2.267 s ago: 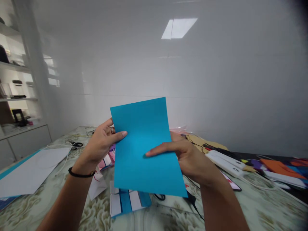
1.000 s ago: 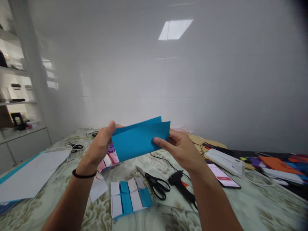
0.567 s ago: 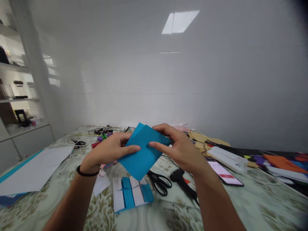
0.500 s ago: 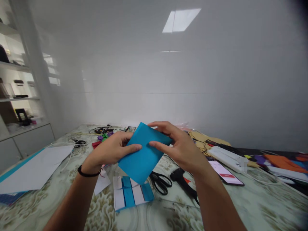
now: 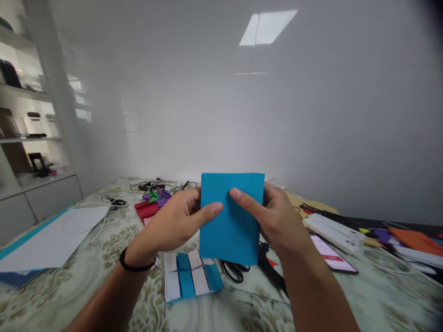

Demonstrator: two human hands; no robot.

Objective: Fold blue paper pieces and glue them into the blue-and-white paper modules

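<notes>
A blue rectangle of paper [image 5: 226,230] is held upright above the table between both hands. My left hand [image 5: 180,219] grips its left edge, thumb on the front and fingers behind. On the right edge, my right hand [image 5: 277,212] pinches it the same way, with its fingers hidden at the back. Below the paper lies a blue-and-white folded paper piece [image 5: 194,276] with flaps in a checkered pattern. Black-handled scissors [image 5: 235,272] and a black glue gun [image 5: 272,269] are partly covered by the paper and my right arm.
White sheets [image 5: 51,237] over blue paper lie at the left. Red folded paper [image 5: 146,210] and purple and green pieces [image 5: 157,196] sit behind my left hand. To the right are a phone [image 5: 332,256], a white power strip [image 5: 332,233], cables and orange paper [image 5: 417,240].
The blue paper has turned from a slanted position to upright, facing me, and shifted right. Both hands moved with it, keeping hold of its sides. The view has shifted slightly.
</notes>
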